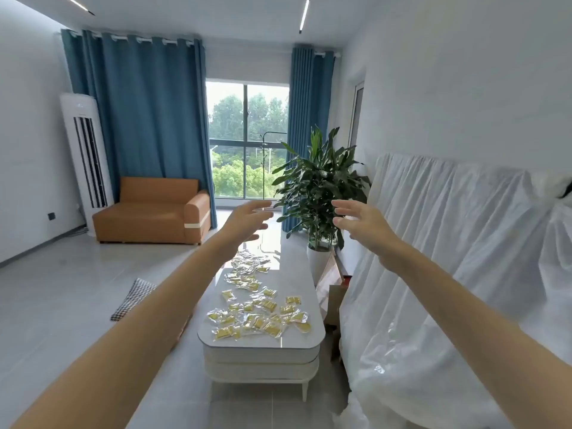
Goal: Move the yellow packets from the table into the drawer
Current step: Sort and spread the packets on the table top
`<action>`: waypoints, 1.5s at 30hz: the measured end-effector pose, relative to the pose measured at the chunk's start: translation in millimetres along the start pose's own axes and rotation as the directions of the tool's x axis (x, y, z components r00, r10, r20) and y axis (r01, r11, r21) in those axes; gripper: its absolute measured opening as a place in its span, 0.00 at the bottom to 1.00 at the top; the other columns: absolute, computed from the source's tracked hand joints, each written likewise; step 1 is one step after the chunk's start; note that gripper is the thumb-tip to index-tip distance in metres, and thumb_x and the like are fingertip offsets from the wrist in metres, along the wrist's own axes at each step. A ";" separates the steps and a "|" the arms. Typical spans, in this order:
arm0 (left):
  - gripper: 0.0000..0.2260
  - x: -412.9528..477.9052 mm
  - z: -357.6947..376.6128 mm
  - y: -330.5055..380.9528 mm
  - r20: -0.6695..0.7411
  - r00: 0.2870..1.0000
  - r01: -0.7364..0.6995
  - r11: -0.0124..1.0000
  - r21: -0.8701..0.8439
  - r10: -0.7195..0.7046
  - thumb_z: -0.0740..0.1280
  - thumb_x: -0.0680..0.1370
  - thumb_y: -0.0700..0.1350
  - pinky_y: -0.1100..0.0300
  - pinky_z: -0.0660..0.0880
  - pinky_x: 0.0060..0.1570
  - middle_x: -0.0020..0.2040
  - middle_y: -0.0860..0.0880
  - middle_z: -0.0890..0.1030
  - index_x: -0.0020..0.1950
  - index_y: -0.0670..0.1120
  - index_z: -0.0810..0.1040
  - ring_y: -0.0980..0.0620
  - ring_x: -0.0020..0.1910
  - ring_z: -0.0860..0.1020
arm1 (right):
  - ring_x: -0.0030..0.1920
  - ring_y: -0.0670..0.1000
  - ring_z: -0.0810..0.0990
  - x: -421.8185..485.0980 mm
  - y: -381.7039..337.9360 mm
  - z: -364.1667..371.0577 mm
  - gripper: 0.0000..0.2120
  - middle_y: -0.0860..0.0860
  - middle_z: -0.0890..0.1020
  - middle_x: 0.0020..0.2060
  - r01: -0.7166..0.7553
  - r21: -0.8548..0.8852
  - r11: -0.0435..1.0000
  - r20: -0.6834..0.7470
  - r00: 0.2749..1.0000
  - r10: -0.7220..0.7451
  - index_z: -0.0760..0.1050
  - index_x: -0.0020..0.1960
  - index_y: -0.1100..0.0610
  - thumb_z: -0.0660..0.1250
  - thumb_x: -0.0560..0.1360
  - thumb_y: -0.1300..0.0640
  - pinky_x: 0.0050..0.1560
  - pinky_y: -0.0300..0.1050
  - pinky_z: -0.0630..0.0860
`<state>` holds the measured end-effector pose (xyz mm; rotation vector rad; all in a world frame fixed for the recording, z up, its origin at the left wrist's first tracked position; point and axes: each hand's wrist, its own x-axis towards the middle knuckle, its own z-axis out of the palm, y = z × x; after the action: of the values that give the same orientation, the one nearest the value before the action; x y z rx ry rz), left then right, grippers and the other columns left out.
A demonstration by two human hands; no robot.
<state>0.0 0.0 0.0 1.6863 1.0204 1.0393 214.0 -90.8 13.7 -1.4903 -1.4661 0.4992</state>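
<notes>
Yellow packets (257, 317) lie scattered over the top of the long white table (298, 274) in front of you. They sit in clear wrappers, thickest at the near rounded end, with a looser trail running toward the far end. All of them rest on the tabletop; none is in either hand. The table's near face shows two stacked white bands, and you cannot tell from here which one is a drawer front.

Your left hand (244, 222) is raised at arm's length with its fingers straight and spread, holding nothing. Your right hand (360, 226) is up at the same height, also spread and holding nothing, its palm turned toward the left one. Both hover well above the packets and touch nothing.

Just beyond the far end of the table stands a leafy plant (318, 181) in a white pot (318, 264). To your right, a sofa (448, 258) is draped in a white sheet. Across the room an orange armchair (154, 212) sits beneath blue curtains (139, 113), beside a tall white air conditioner (86, 156). A window (247, 134) shows green trees. A checked cushion (133, 297) lies on the floor left of the table.
</notes>
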 end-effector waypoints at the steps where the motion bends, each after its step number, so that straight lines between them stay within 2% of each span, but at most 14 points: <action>1: 0.14 10.7 -1.6 -7.0 0.003 1.000 -0.001 1.000 -0.005 0.001 0.62 0.80 0.45 0.57 0.73 0.53 0.63 0.48 0.77 0.66 0.51 0.73 0.50 0.55 0.77 | 0.65 0.51 0.72 11.6 6.1 8.5 0.20 0.51 0.74 0.66 0.002 -0.001 1.000 0.001 1.000 -0.002 0.69 0.70 0.52 0.63 0.79 0.59 0.60 0.45 0.70; 8: 0.14 120.1 -12.7 -73.5 0.040 0.998 0.056 0.998 -0.012 -0.055 0.61 0.80 0.44 0.55 0.73 0.57 0.60 0.49 0.78 0.65 0.51 0.73 0.48 0.58 0.77 | 0.60 0.49 0.74 116.1 71.7 64.7 0.19 0.50 0.75 0.65 -0.072 -0.010 0.997 0.009 0.997 0.072 0.70 0.69 0.52 0.64 0.78 0.58 0.58 0.42 0.69; 11: 0.13 167.1 -10.8 -109.1 0.057 0.994 0.097 0.995 -0.012 -0.096 0.62 0.80 0.45 0.57 0.73 0.54 0.60 0.49 0.78 0.64 0.52 0.73 0.48 0.57 0.78 | 0.60 0.51 0.76 157.1 104.7 85.4 0.19 0.50 0.75 0.66 -0.126 0.002 0.992 0.022 0.992 0.126 0.71 0.69 0.52 0.64 0.78 0.58 0.58 0.43 0.71; 15: 0.14 215.2 -5.1 -158.9 0.085 0.982 0.172 0.985 0.001 -0.171 0.61 0.81 0.45 0.55 0.73 0.57 0.61 0.48 0.78 0.66 0.50 0.72 0.47 0.58 0.77 | 0.56 0.48 0.74 202.7 149.3 110.9 0.19 0.50 0.74 0.65 -0.192 -0.007 0.981 0.059 0.980 0.192 0.71 0.69 0.52 0.64 0.78 0.59 0.55 0.41 0.70; 19: 0.13 262.9 0.5 -213.7 0.108 0.962 0.253 0.967 -0.009 -0.251 0.60 0.81 0.44 0.59 0.74 0.52 0.61 0.48 0.77 0.66 0.50 0.72 0.47 0.57 0.77 | 0.57 0.47 0.73 246.5 203.7 138.6 0.19 0.49 0.73 0.66 -0.263 -0.015 0.965 0.102 0.959 0.263 0.70 0.69 0.51 0.64 0.79 0.58 0.55 0.40 0.68; 23: 0.15 318.3 10.4 -269.1 0.113 0.941 0.321 0.947 0.005 -0.320 0.60 0.81 0.43 0.55 0.73 0.57 0.60 0.50 0.78 0.67 0.50 0.71 0.48 0.58 0.77 | 0.55 0.45 0.72 296.9 267.0 167.2 0.19 0.48 0.72 0.66 -0.318 -0.025 0.948 0.149 0.936 0.318 0.70 0.69 0.52 0.64 0.79 0.58 0.54 0.38 0.69; 26: 0.15 357.1 18.8 -308.5 0.084 0.919 0.385 0.923 0.019 -0.386 0.60 0.80 0.42 0.56 0.73 0.54 0.60 0.50 0.78 0.66 0.50 0.72 0.50 0.55 0.78 | 0.54 0.44 0.72 330.2 315.4 188.2 0.18 0.46 0.72 0.63 -0.371 -0.031 0.928 0.194 0.909 0.370 0.70 0.68 0.51 0.64 0.79 0.58 0.54 0.35 0.69; 28: 0.15 383.9 22.5 -333.5 0.077 0.899 0.431 0.902 0.024 -0.431 0.59 0.80 0.42 0.60 0.73 0.50 0.59 0.51 0.78 0.66 0.50 0.72 0.51 0.53 0.78 | 0.52 0.43 0.72 356.0 346.7 202.7 0.18 0.44 0.72 0.61 -0.422 -0.036 0.906 0.232 0.878 0.418 0.70 0.68 0.50 0.63 0.79 0.57 0.46 0.29 0.69; 30: 0.14 405.5 23.3 -355.1 0.071 0.877 0.474 0.880 0.043 -0.475 0.59 0.81 0.42 0.64 0.73 0.45 0.59 0.51 0.77 0.66 0.50 0.72 0.54 0.51 0.78 | 0.51 0.43 0.73 378.7 372.1 216.7 0.17 0.43 0.72 0.59 -0.468 -0.045 0.883 0.266 0.846 0.462 0.70 0.67 0.50 0.63 0.79 0.56 0.42 0.28 0.69; 36: 0.13 446.6 21.4 -425.7 0.049 0.780 0.621 0.782 0.059 -0.623 0.59 0.81 0.43 0.65 0.73 0.44 0.58 0.49 0.80 0.64 0.49 0.74 0.52 0.51 0.78 | 0.55 0.45 0.74 430.0 434.7 261.2 0.16 0.44 0.74 0.60 -0.567 -0.098 0.818 0.369 0.743 0.559 0.72 0.66 0.49 0.63 0.79 0.56 0.53 0.39 0.70; 39: 0.13 460.9 22.4 -459.3 0.069 0.732 0.675 0.735 0.071 -0.678 0.58 0.81 0.42 0.67 0.71 0.41 0.58 0.48 0.79 0.64 0.47 0.74 0.53 0.50 0.77 | 0.56 0.45 0.75 444.3 459.6 283.0 0.16 0.46 0.75 0.62 -0.600 -0.133 0.789 0.407 0.692 0.596 0.72 0.66 0.50 0.63 0.79 0.57 0.55 0.39 0.70; 43: 0.15 483.7 24.3 -513.2 0.109 0.638 0.755 0.647 0.108 -0.762 0.58 0.81 0.43 0.61 0.71 0.47 0.60 0.48 0.79 0.67 0.47 0.72 0.50 0.52 0.77 | 0.56 0.45 0.74 462.0 496.2 317.2 0.16 0.47 0.76 0.63 -0.643 -0.192 0.742 0.426 0.626 0.653 0.72 0.66 0.52 0.63 0.79 0.58 0.57 0.39 0.69; 45: 0.15 495.3 26.5 -538.9 0.136 0.602 0.779 0.616 0.116 -0.787 0.58 0.81 0.43 0.62 0.70 0.49 0.61 0.47 0.78 0.67 0.46 0.72 0.51 0.53 0.76 | 0.56 0.45 0.73 471.1 512.5 335.2 0.16 0.48 0.75 0.63 -0.663 -0.214 0.717 0.425 0.598 0.680 0.71 0.67 0.53 0.62 0.79 0.58 0.56 0.39 0.68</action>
<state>77.1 599.9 -413.0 1.1003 1.4749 0.2628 307.1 546.5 -413.1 -2.0449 -1.1991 1.4059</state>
